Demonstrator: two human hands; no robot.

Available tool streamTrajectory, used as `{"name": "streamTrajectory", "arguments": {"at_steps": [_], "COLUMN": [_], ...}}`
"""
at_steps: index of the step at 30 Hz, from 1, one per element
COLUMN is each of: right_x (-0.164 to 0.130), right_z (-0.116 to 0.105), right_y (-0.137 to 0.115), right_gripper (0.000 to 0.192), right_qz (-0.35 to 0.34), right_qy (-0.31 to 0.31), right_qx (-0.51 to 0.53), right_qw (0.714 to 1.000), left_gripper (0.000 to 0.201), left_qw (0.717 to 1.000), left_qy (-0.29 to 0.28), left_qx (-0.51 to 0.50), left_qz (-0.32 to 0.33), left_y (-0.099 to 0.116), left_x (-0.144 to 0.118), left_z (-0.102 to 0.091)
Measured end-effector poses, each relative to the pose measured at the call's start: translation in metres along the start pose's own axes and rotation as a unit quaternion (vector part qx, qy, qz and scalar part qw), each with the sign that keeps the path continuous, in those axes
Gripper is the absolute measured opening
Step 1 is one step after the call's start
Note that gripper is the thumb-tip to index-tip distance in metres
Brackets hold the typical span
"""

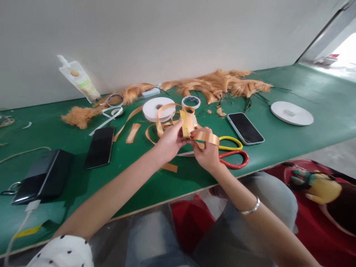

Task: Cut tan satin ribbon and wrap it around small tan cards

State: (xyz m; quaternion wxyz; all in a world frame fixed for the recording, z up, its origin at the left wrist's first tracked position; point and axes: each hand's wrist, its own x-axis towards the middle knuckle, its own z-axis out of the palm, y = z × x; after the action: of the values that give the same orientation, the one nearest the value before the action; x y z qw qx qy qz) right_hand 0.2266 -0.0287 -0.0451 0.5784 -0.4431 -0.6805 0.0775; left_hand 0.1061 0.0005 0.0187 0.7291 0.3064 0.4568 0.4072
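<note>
Orange ribbon (204, 136) is held between both hands near the middle of the frame, above the green table (278, 148). The left hand (169, 141) is closed around a small folded stack of the ribbon (188, 123), with thumb and fingers pinching it, probably so that the folds do not open. The right hand (207, 152) is closed too, gripping the loose end and holding it taut across the fingers. More ribbon curls behind the hands toward a white tape roll (159, 108). Scissors (232, 152) with one yellow and one red handle lie just right of the right hand, within easy reach. A phone (245, 128) lies further right, another phone (100, 146) at the left, and orange fibre (222, 85) is heaped along the wall.
</note>
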Motion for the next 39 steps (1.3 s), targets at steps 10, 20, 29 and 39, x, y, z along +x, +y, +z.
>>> {"name": "streamTrajectory", "arguments": {"at_steps": [10,20,29,39], "right_x": [0.01,0.016,0.012,0.014], "right_z": [-0.005,-0.009,-0.005,-0.003], "right_y": [-0.004,-0.01,-0.011,-0.007], "right_gripper": [0.021,0.018,0.017,0.014], "right_qz": [-0.282,-0.387,-0.383,-0.384], "right_qy": [0.023,0.011,0.017,0.008], "right_qx": [-0.118,-0.128,-0.129,-0.142], "right_qw": [0.952,0.913,0.915,0.912], "left_gripper": [0.02,0.014,0.014,0.01], "left_qw": [0.999,0.998,0.996,0.991], "left_qy": [-0.005,0.011,0.007,-0.033], "left_qx": [-0.046,-0.033,-0.049,-0.008], "left_qz": [0.01,0.048,0.07,0.126], "left_y": [0.003,-0.001,-0.004,-0.006], "left_x": [-0.005,-0.006,-0.007,-0.007], "left_z": [0.005,0.003,0.004,0.002]}}
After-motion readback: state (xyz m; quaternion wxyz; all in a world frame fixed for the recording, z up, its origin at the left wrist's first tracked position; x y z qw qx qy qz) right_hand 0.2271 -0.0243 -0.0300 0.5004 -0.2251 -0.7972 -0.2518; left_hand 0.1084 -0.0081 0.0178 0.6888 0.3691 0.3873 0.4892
